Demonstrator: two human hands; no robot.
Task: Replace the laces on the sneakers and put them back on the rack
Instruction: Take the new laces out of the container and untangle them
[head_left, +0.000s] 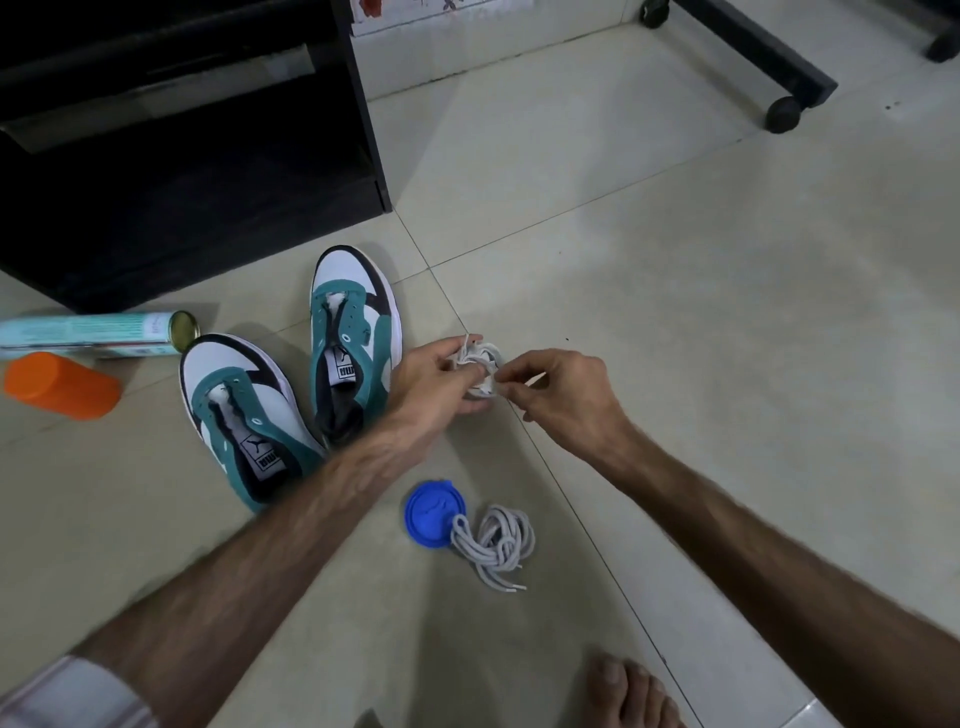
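Two teal, white and black sneakers stand side by side on the tiled floor with no laces in their eyelets: the left sneaker (244, 421) nearer me, the right sneaker (353, 332) farther off. My left hand (436, 379) holds a bundle of white laces (480, 366) just right of the sneakers. My right hand (558, 389) pinches a strand of that bundle with thumb and fingers. A second coil of grey-white laces (496, 540) lies on the floor nearer me, beside a blue round lid (434, 514).
A black shoe rack (182, 145) stands at the back left. A pale green spray can (93, 332) lies on its side with an orange cap (62, 384) by it. A black wheeled frame (753, 57) is at the back right. My bare foot (628, 691) is at the bottom.
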